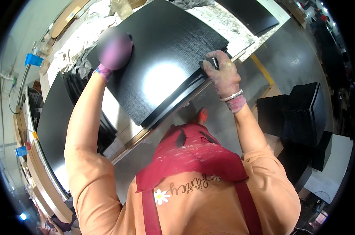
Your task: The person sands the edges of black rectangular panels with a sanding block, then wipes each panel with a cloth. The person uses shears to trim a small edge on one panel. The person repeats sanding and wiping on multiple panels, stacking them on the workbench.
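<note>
The black panel [161, 66] under both hands has a fine woven-looking texture and a semi-gloss finish that throws back a bright patch of light near the right hand [223, 72]. That hand wears a thin, stained pinkish glove, with a shiny metal band at the wrist, and closes on a small dark tool [208, 62] with a glinting metal part. The left hand [114, 49] is blurred. Beyond it lie crumpled grey cloths [81, 58]. The worktop [224, 23] past the right hand looks rough and paint-spattered.
</note>
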`<act>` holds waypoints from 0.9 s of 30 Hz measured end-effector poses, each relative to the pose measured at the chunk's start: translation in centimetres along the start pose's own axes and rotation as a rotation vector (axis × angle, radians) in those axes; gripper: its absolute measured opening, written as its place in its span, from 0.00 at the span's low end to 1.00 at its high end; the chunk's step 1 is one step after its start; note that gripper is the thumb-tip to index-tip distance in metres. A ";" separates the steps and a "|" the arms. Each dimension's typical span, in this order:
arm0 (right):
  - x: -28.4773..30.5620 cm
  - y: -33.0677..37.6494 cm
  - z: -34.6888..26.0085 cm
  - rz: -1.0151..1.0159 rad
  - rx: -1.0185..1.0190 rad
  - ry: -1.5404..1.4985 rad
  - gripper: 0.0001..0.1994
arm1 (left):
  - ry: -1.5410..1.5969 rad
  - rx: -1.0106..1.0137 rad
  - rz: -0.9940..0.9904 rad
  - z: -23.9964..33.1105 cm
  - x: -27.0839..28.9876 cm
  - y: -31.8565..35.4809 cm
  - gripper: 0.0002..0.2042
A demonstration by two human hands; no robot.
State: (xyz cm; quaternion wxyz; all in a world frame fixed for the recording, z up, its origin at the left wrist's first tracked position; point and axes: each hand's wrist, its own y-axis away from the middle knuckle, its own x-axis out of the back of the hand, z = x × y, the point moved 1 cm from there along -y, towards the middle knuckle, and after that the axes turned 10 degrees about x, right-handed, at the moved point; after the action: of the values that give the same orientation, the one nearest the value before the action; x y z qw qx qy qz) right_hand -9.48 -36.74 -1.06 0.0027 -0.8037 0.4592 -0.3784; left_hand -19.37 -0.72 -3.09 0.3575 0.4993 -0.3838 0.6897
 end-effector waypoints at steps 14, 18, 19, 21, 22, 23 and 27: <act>-9.5 10.6 -14.9 -0.439 0.395 -0.142 0.10 | 0.098 0.167 -0.072 3.2 3.1 2.5 0.22; -7.9 9.3 -15.4 -0.693 0.094 -0.501 0.15 | 0.106 0.168 -0.092 2.4 3.1 2.7 0.21; -6.4 7.2 -15.3 -0.741 -0.003 -0.517 0.17 | 0.124 0.208 -0.111 2.7 3.5 3.1 0.22; -4.3 2.8 -13.0 -0.561 0.012 -0.701 0.14 | 0.151 0.168 -0.102 3.1 3.8 3.3 0.21; -2.5 0.0 -13.7 -0.573 -0.070 -0.712 0.14 | 0.158 0.162 -0.098 3.2 4.0 3.8 0.20; -2.1 -2.9 -12.4 -0.581 0.038 -0.710 0.15 | 0.198 0.186 -0.115 4.5 4.2 4.5 0.20; -3.3 -11.7 -12.9 -0.851 0.383 -0.963 0.17 | 0.144 0.163 0.019 12.4 2.6 11.8 0.27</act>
State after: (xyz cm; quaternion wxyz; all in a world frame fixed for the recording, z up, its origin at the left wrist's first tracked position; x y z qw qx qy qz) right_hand -9.70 -23.08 10.22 0.2005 -0.9792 -0.0252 -0.0206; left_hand -25.28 -16.71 -0.03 0.3359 0.4722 -0.3046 0.7559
